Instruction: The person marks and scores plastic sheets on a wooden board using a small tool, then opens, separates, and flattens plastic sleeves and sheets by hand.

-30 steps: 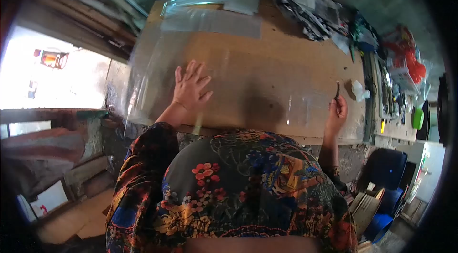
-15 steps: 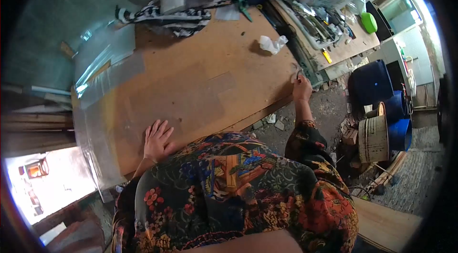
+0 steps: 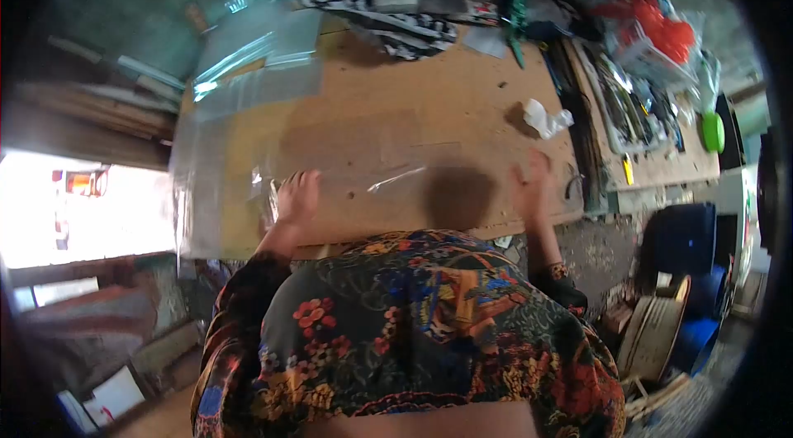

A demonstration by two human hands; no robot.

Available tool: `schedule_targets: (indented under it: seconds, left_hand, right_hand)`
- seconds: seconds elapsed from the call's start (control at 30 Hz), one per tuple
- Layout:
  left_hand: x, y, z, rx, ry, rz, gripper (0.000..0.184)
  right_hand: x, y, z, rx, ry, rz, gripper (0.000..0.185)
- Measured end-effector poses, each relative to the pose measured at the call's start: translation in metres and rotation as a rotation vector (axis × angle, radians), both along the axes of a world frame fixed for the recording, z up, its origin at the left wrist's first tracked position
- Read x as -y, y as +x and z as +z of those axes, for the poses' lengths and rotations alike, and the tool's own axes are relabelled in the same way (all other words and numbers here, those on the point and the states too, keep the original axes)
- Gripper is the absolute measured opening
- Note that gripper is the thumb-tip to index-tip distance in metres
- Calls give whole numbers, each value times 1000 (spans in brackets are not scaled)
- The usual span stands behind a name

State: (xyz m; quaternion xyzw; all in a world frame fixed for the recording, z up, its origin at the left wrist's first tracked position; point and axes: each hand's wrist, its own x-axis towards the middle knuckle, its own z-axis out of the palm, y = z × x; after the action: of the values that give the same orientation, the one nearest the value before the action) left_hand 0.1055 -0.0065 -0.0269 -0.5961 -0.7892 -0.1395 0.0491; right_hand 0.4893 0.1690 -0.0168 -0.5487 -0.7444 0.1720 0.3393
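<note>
My left hand [image 3: 297, 198] is at the table's front edge with its fingers curled on a clear plastic sheet [image 3: 388, 178]. Part of that sheet is crumpled and shiny beside the fingers. Over the right side of the wooden tabletop [image 3: 363, 91], my right hand [image 3: 534, 182] is slightly blurred, its fingers apart and nothing in them. Just right of it lies a small dark tool [image 3: 574, 184], perhaps scissors, too small to tell. A crumpled white piece [image 3: 547, 118] sits beyond this hand.
More clear plastic sheets [image 3: 248, 66] cover the table's left end. Black-and-white cloth [image 3: 405, 32] lies along the back. At right are a tool tray [image 3: 632, 108], a yellow cutter [image 3: 628, 170], a basket with red plastic [image 3: 665, 37] and blue drums [image 3: 681, 240].
My left hand has gone from lying flat to gripping the plastic sheet, which is now lifted and creased. My right hand has let go of the small dark tool and opened. The view has shifted.
</note>
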Motion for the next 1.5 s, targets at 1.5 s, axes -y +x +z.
schedule_targets:
  seconds: [1.5]
  left_hand:
    - [134, -74, 53, 168, -482, 642, 62]
  right_hand:
    - [16, -469, -5, 395, 227, 885, 47]
